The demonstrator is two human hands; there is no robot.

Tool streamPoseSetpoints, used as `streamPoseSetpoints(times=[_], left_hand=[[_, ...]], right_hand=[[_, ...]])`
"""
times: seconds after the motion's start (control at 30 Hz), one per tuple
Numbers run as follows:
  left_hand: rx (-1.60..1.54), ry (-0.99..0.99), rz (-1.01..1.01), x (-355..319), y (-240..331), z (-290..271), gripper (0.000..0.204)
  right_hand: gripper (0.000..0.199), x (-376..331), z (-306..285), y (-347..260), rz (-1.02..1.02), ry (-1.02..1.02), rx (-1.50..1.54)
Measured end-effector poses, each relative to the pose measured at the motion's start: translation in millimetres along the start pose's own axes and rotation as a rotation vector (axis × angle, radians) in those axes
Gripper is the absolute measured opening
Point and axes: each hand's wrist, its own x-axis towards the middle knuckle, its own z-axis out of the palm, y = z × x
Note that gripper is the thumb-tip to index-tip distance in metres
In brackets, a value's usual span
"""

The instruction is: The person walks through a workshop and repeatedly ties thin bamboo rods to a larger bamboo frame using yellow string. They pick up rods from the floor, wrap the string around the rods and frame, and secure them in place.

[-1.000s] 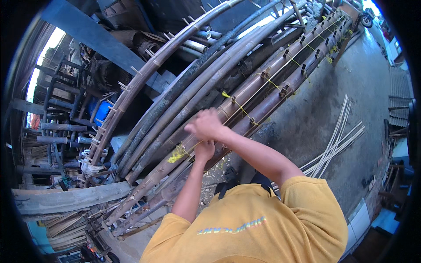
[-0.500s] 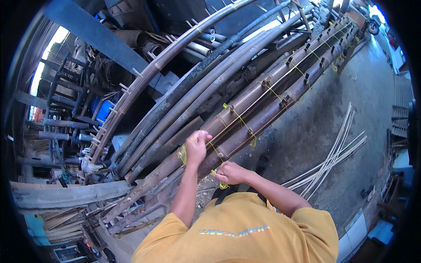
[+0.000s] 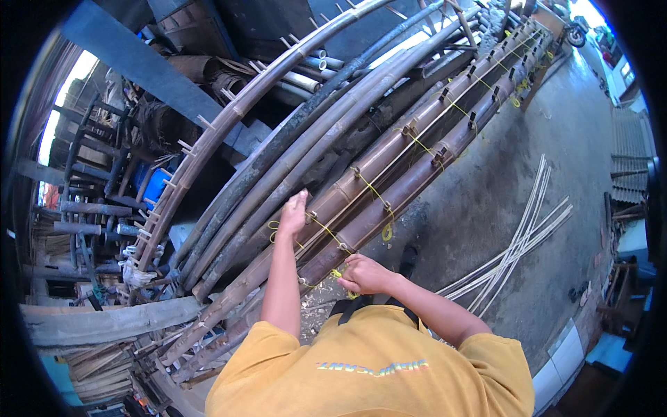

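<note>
Two long brown bamboo poles lie side by side, the far pole [image 3: 345,186] and the near pole [image 3: 360,226]. Short pegs stand along both, and thin yellow cord [image 3: 368,184] crosses between them. My left hand [image 3: 294,217] is closed above the far pole, next to a peg [image 3: 312,217]. A loose yellow loop [image 3: 273,228] shows beside its wrist; what the fingers hold is hidden. My right hand [image 3: 368,274] is closed on yellow cord [image 3: 337,274] at the near pole's near side. Part of this cord hangs below the fist.
More bamboo poles [image 3: 306,135] lie beyond the pair. Farther left curves a pegged bamboo pole [image 3: 236,111]. Pale thin strips [image 3: 517,247] are crossed on the concrete floor [image 3: 479,208] at right. Wooden frames [image 3: 87,167] and a blue container [image 3: 158,186] stand at left.
My left hand has moved up and left, away from the near pole, and the yellow loop by its wrist has opened out. My right hand stays nearly in place. The view has shifted slightly.
</note>
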Motion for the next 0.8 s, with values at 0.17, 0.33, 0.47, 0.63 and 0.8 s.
streamPoseSetpoints(times=[0.17,0.33,0.47,0.63,0.8], left_hand=[[-0.159,0.055,0.168,-24.7,55.0,12.0,0.068],[0.296,0.253,-0.114,14.2,-7.6,15.9,0.069],[0.197,0.175,-0.172,-7.8,-7.9,7.5,0.077],[0.668,-0.09,-0.041,-154.0,24.2,6.9,0.097],[0.838,-0.364,-0.193,-171.8,44.8,-16.2,0.094]], right_hand=[[0.039,-3.6,-3.9,-0.2,0.042,0.018,-0.058],[0.039,0.0,1.8,-9.0,0.032,0.028,-0.042],[0.038,-0.9,-3.2,-8.3,0.032,0.023,-0.049],[0.037,-6.2,-2.1,-11.1,0.076,0.11,-0.023],[0.038,-6.8,7.1,-16.4,0.095,0.024,-0.203]])
